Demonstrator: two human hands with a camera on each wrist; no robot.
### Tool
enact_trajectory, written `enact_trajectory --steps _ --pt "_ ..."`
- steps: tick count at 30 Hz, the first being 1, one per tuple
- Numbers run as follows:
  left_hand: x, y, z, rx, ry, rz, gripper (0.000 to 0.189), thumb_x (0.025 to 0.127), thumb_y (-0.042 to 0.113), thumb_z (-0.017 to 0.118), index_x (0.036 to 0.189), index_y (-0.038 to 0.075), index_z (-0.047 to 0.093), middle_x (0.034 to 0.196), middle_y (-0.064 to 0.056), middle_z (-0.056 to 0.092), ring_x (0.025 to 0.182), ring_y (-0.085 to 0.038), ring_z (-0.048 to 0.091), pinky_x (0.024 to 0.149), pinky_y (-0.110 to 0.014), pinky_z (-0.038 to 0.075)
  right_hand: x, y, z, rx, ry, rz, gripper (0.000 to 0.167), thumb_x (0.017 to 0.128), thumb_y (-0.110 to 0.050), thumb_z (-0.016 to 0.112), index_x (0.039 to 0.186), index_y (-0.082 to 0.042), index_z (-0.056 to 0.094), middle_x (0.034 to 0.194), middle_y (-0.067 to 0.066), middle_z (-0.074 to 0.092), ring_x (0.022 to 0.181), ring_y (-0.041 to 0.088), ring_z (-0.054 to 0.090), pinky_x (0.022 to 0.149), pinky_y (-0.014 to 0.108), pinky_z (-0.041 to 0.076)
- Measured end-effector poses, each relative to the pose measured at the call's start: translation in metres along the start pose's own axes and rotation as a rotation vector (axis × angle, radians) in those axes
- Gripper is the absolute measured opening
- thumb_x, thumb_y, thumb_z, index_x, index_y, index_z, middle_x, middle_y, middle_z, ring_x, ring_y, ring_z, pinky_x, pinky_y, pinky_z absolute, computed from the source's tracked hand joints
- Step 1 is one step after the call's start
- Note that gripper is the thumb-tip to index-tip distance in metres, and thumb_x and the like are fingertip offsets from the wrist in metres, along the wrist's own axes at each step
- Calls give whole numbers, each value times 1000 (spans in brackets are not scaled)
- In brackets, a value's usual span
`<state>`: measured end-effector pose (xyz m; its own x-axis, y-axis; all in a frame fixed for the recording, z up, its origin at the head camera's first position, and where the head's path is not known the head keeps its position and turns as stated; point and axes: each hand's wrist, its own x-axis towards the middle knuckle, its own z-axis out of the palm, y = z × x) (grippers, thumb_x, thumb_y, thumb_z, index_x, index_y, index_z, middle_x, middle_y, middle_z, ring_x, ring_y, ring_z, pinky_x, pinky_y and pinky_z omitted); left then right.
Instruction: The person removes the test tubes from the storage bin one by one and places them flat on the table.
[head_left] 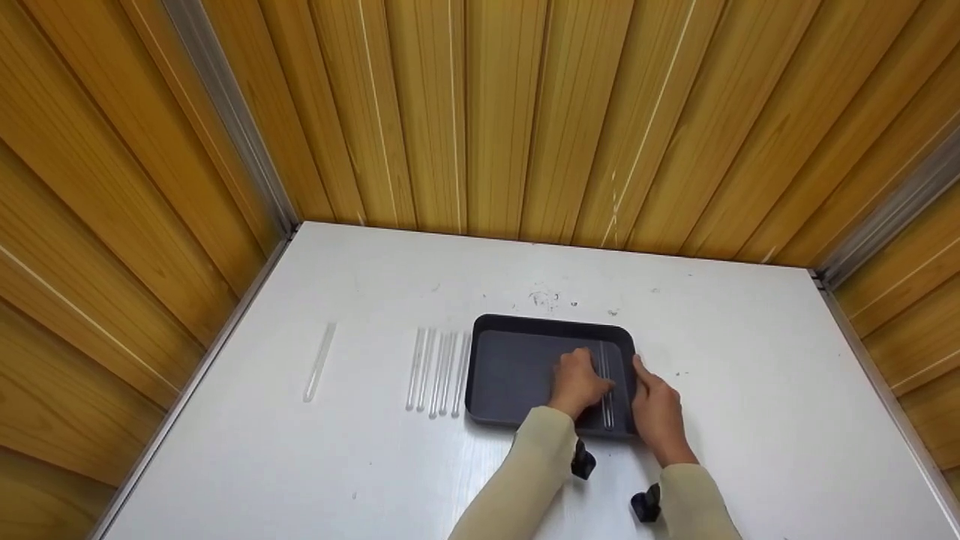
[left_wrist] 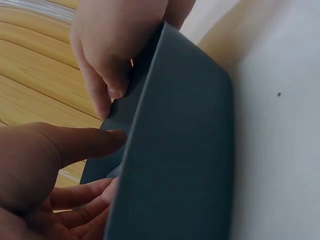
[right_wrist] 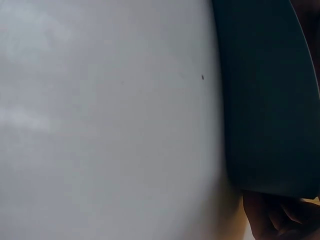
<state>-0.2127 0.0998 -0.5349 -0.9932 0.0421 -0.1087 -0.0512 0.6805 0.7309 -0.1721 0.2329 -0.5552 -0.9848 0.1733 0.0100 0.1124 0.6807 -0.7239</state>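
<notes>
A dark grey rectangular tray [head_left: 517,375] lies on the white table. Inside its right part, clear glass test tubes [head_left: 607,412] lie lengthwise, close together. My left hand [head_left: 579,382] reaches into the tray, its thumb overlapping these tubes in the head view. In the left wrist view the left thumb [left_wrist: 95,141] is extended, apart from the loosely bent fingers; the tray wall hides part of them. My right hand [head_left: 660,412] grips the tray's right wall, also visible in the left wrist view past the rim. Only part of the right fingers [right_wrist: 280,217] shows in the right wrist view.
Several more test tubes [head_left: 433,373] lie in a row close to the tray's left side. A single test tube [head_left: 319,364] lies apart, farther left. Wood-patterned walls [head_left: 495,120] enclose the table [head_left: 360,465] at the back and sides.
</notes>
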Motion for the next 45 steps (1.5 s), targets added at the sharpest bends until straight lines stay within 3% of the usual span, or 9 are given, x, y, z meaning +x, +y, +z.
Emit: enact_trajectory --steps 9,17,27,35,39,45 --pt "3 -2 8 27 27 -18 41 70 21 85 102 5 67 97 -11 71 85 -22 67 74 -32 54 -1 0 1 5 -7 0 45 102 -6 35 147 -9 37 146 21 43 136 35 42 109 49 37" --pt "3 -1 13 75 57 20 28 70 16 82 93 6 70 89 -9 72 78 -22 68 66 -32 54 -1 1 0 -3 -9 -3 45 103 -7 34 147 -9 37 147 21 42 136 36 41 110 50 37" --pt "3 0 8 20 12 -17 31 70 18 82 94 7 67 91 -9 71 77 -20 64 68 -32 53 1 2 -1 -2 -37 28 46 103 -9 32 149 -11 34 149 22 38 138 37 38 111 50 35" --pt "4 1 1 27 -16 -25 28 70 16 79 95 7 69 91 -9 71 76 -19 63 68 -32 53 0 -1 -2 -9 -14 -7 45 103 -8 34 147 -8 36 146 23 43 134 38 42 109 50 38" --pt "4 1 -3 -15 -35 -23 29 71 15 79 96 6 69 92 -9 71 77 -19 62 72 -32 53 0 0 -2 -16 -13 -2 44 103 -8 34 147 -9 37 145 23 44 134 38 43 109 51 38" --pt "4 0 -9 -60 -58 -15 19 71 15 80 84 8 67 84 -5 68 76 -18 61 71 -31 52 1 0 -2 -17 -3 -12 44 102 -6 36 147 -8 38 144 23 44 133 38 44 109 50 37"
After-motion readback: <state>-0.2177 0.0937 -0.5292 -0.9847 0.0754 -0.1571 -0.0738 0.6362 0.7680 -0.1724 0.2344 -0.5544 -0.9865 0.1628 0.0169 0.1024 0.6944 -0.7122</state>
